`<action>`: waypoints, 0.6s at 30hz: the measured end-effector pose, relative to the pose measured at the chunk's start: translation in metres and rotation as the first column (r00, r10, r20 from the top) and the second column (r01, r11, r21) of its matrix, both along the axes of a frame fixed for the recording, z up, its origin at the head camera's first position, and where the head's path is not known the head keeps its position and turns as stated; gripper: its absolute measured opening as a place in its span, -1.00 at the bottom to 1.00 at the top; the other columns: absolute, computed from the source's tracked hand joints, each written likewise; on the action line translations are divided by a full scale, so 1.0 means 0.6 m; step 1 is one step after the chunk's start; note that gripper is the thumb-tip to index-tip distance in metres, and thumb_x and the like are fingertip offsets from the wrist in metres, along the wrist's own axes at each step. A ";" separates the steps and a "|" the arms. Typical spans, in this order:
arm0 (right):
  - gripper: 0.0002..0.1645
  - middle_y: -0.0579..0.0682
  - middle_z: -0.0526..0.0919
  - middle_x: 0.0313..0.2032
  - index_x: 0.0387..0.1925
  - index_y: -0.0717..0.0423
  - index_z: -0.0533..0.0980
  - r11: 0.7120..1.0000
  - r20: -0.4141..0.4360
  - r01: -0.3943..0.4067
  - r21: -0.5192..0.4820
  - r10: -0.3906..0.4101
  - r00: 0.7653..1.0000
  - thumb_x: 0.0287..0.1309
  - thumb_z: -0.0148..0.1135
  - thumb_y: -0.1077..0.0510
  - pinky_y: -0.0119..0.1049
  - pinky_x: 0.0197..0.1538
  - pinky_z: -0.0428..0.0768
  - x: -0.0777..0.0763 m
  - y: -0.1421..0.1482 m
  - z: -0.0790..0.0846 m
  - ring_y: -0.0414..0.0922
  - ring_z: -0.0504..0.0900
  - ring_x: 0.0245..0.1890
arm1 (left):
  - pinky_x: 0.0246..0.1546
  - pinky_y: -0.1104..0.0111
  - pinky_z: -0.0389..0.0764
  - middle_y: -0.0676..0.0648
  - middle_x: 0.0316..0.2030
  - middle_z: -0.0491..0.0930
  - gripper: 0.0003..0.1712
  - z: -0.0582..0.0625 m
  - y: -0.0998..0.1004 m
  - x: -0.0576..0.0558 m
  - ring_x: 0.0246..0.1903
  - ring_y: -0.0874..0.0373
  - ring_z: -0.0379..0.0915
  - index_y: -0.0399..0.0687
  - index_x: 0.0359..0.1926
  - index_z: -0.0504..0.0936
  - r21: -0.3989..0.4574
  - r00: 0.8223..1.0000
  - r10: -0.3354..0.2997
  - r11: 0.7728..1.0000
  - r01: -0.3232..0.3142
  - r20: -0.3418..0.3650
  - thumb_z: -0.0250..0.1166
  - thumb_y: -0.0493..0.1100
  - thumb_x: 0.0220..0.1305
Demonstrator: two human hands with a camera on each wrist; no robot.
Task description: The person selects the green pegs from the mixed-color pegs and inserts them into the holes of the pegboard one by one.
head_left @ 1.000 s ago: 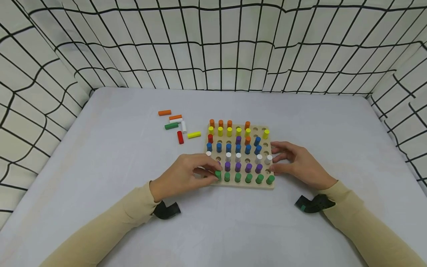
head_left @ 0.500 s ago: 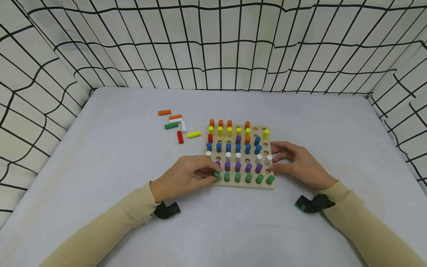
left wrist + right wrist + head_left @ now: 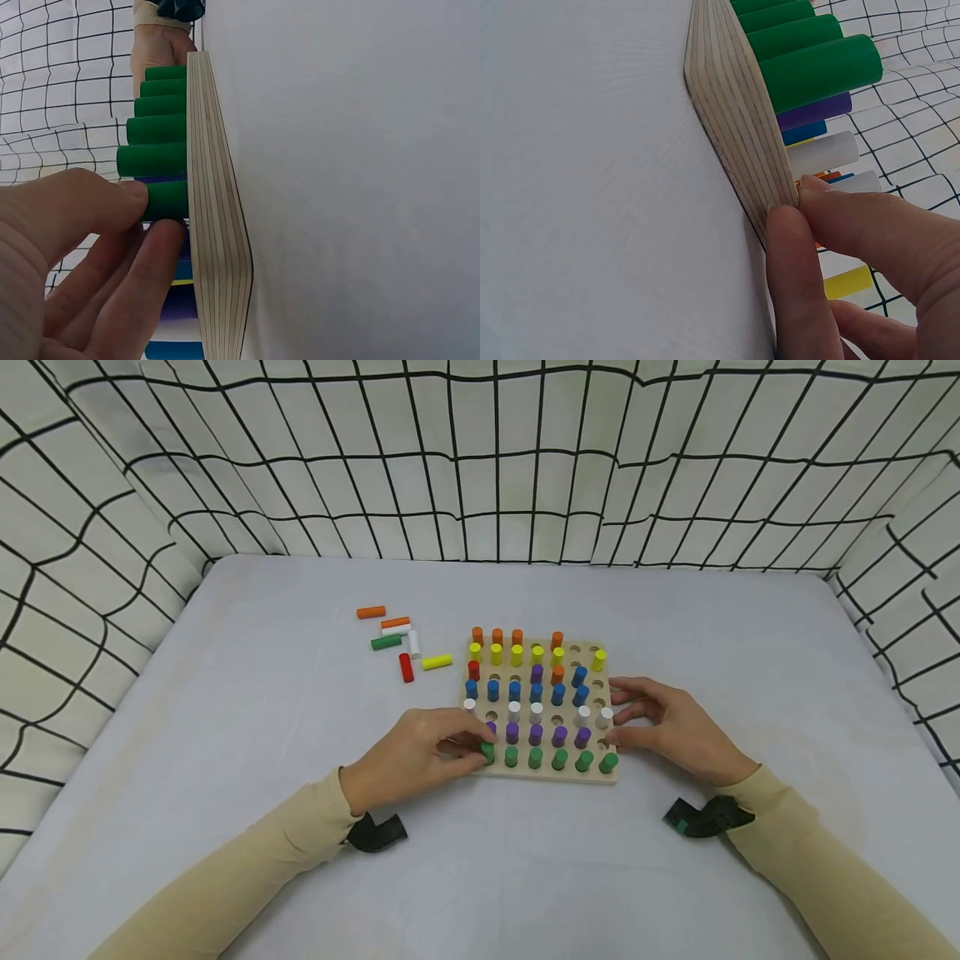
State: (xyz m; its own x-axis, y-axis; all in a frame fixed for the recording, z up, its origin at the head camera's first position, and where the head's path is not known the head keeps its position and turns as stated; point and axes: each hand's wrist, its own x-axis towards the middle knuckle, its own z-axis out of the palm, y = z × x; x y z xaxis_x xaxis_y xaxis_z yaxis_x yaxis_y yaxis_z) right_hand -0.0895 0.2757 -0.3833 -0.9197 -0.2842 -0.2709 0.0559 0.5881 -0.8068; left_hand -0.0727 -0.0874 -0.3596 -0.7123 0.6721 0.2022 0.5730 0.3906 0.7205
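A square wooden pegboard (image 3: 547, 776) lies on the table, holding rows of coloured pegs. My left hand (image 3: 416, 747) pinches the green peg (image 3: 166, 201) at the board's front left corner between thumb and fingers. That peg stands at the end of a row of green pegs (image 3: 559, 760), its lower end down at the board. On the opposite side, my right hand (image 3: 675, 731) holds the board's right edge, thumb and index finger at the plywood rim (image 3: 735, 120). Blue pegs (image 3: 514, 691), purple, white, yellow and orange ones stand behind; some holes are bare.
Loose pegs lie left of the board: two orange (image 3: 371, 612), two white (image 3: 414, 644), one green (image 3: 386, 642), one red (image 3: 406, 667) and one yellow (image 3: 437, 662). A black wire grid (image 3: 495, 460) surrounds the white table (image 3: 480, 877) at back and sides.
The green peg under my left fingers has shifted slightly left and sits a touch lower. My right hand and the board stay put.
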 end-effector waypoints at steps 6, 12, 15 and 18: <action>-0.05 -0.03 0.57 0.26 0.51 -0.09 0.30 1.000 -0.001 0.002 0.003 -0.002 1.000 0.17 0.50 -0.15 -0.60 0.11 0.52 0.000 0.000 0.001 -0.15 0.63 0.11 | -0.10 0.52 0.76 -0.01 -0.14 0.78 -0.73 0.001 0.000 0.000 -0.18 0.26 0.76 -0.12 -0.04 0.72 -0.013 1.000 0.003 1.000 -0.003 0.008 0.49 -0.30 0.23; -0.05 -0.02 0.56 0.25 0.51 -0.09 0.29 1.000 0.000 0.000 -0.005 0.000 1.000 0.17 0.50 -0.16 -0.60 0.10 0.52 0.000 0.001 0.000 -0.15 0.63 0.11 | -0.09 0.49 0.77 0.00 -0.14 0.80 -0.72 0.009 -0.003 0.000 -0.19 0.26 0.76 -0.13 -0.05 0.73 -0.005 0.999 0.020 1.000 -0.021 -0.031 0.51 -0.28 0.21; -0.05 -0.02 0.56 0.25 0.51 -0.09 0.30 1.000 0.001 -0.001 -0.015 0.001 1.000 0.17 0.51 -0.15 -0.60 0.09 0.53 0.000 0.001 -0.001 -0.15 0.63 0.10 | -0.10 0.47 0.78 -0.02 -0.13 0.80 -0.72 0.015 -0.007 -0.001 -0.19 0.25 0.76 -0.14 -0.04 0.73 0.009 0.999 0.019 1.000 -0.019 -0.042 0.51 -0.28 0.21; -0.04 -0.01 0.55 0.26 0.51 -0.08 0.29 1.000 0.003 -0.002 -0.026 0.002 1.000 0.17 0.51 -0.14 -0.59 0.09 0.55 0.000 0.002 -0.002 -0.14 0.62 0.11 | -0.12 0.47 0.79 -0.01 -0.15 0.80 -0.72 0.026 -0.012 -0.003 -0.19 0.25 0.76 -0.13 -0.05 0.74 0.022 0.998 0.025 0.999 -0.023 -0.049 0.51 -0.28 0.20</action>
